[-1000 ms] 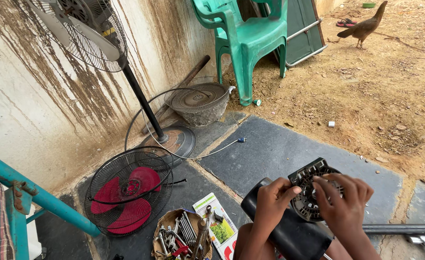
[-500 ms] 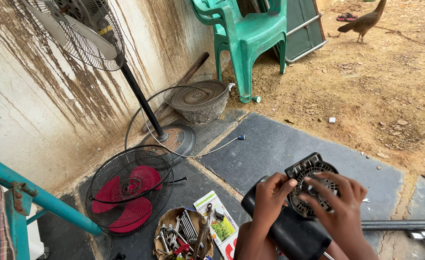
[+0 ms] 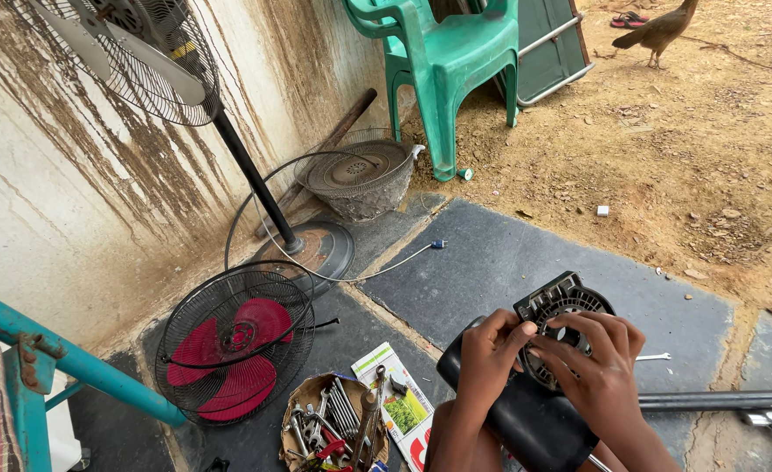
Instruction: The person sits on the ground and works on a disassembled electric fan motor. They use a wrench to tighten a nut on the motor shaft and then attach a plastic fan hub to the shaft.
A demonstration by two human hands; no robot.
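Both hands, left (image 3: 489, 358) and right (image 3: 597, 365), clasp a black plastic fan motor housing (image 3: 526, 385) (vented face (image 3: 562, 308) up) over the grey floor mat (image 3: 491, 262), steadied for fingertip work.

An outdoor yard repair spot: dismantled fan guards (image 3: 235, 341), a bowl of tools (image 3: 333, 426), dirt ground (image 3: 692, 140).

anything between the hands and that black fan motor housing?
Nothing visible. Both the left hand and the right hand already rest on the black fan motor housing, fingers on its round vented end, with no tool or part between them.
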